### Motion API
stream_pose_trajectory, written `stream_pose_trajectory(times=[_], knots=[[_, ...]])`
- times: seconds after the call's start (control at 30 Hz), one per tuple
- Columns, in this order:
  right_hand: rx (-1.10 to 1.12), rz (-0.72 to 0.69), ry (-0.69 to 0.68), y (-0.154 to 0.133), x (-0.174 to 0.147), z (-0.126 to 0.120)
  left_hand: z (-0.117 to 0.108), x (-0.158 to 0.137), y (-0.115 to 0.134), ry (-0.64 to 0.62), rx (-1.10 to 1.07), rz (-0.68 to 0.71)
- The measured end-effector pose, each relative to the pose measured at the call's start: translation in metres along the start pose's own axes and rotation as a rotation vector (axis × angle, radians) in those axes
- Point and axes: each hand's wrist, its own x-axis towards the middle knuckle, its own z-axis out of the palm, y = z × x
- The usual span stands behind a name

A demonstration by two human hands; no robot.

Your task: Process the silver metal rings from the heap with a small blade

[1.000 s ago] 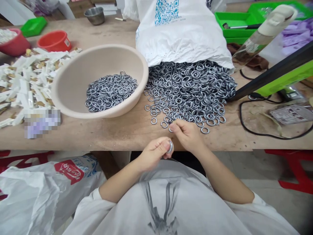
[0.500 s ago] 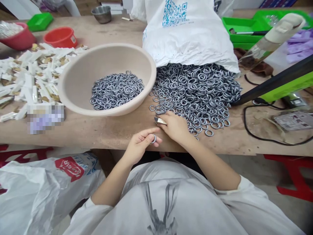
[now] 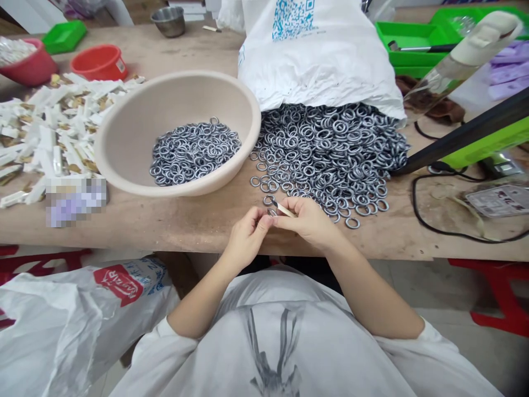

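My left hand (image 3: 249, 234) is closed, with thumb and fingertips pinching one small grey ring (image 3: 271, 212). Just to its right, my right hand (image 3: 309, 220) grips what looks like a small knife (image 3: 286, 209) with a pale handle and a dark tip. The tip points toward the pinched ring, and the fingertips of both hands meet there; whether the blade touches the ring I cannot tell. A heap of grey rings (image 3: 330, 149) spreads behind my right hand. More grey rings (image 3: 194, 151) lie inside the large beige basin (image 3: 124, 171) behind my left hand.
A white sack (image 3: 318, 71) lies open over the heap's back. At right stand a spray bottle (image 3: 467, 60), green trays (image 3: 413, 36) and a black-and-green bar (image 3: 475, 138). White pieces (image 3: 53, 127) and a red bowl (image 3: 99, 62) are at left. A plastic bag (image 3: 82, 320) hangs below the table edge.
My hands have come together. The ring at my left fingers is now pinched at the fingertips, and my right hand has drawn back from the heap, turning the knife's tip toward it.
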Motion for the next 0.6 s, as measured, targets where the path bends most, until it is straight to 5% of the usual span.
stream_pose_trajectory(times=[0.07, 0.17, 0.37, 0.47, 0.6], knots=[[0.093, 0.047, -0.062, -0.001, -0.006, -0.004, 0.001, 0.0, 0.003, -0.006, 0.235, 0.103], [0.181, 0.108, -0.182, -0.002, -0.009, -0.009, 0.002, 0.001, 0.007, -0.077, 0.264, 0.202], [0.241, -0.132, -0.004, 0.002, -0.014, -0.001, 0.022, 0.002, 0.007, -0.251, -0.298, -0.024], [0.19, -0.213, 0.094, 0.007, -0.019, 0.007, 0.033, -0.001, 0.008, -0.189, -0.465, -0.116], [0.188, -0.206, 0.04, 0.014, -0.023, 0.012, 0.038, -0.001, 0.007, -0.099, -0.534, -0.147]])
